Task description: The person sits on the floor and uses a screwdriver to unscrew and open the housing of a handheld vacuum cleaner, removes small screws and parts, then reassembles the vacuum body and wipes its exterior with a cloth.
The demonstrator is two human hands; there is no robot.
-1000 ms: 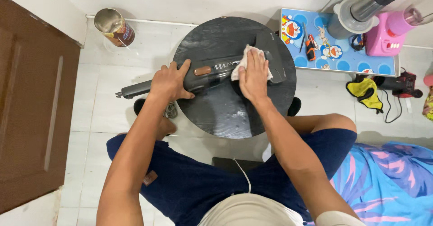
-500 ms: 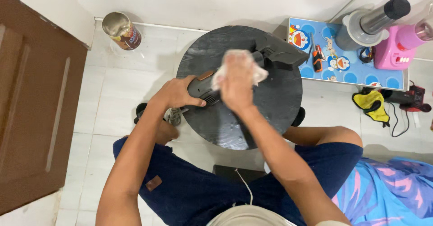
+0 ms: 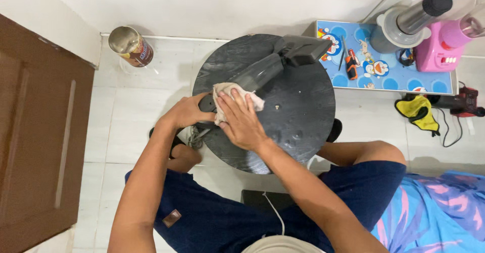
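A long dark grey tool [image 3: 268, 67] lies slanted across a round black table [image 3: 303, 116], its blocky end toward the far right. My left hand [image 3: 184, 112] grips the near, narrow end of the tool at the table's left edge. My right hand [image 3: 241, 119] presses a crumpled pale cloth [image 3: 226, 92] onto the tool's body just beside the left hand. The cloth hides that part of the tool.
An open tin can [image 3: 130, 45] stands on the white tiled floor at far left. A blue cartoon-print low table [image 3: 389, 71] carries a small orange-handled tool [image 3: 352, 61], a grey cylinder appliance [image 3: 409, 23] and a pink appliance [image 3: 444, 48]. A brown door [image 3: 35, 132] is on the left. A yellow glove [image 3: 419, 112] lies right.
The tool has swung from lying level to slanted, far end up right. My right hand with the cloth has slid down its body toward my left hand.
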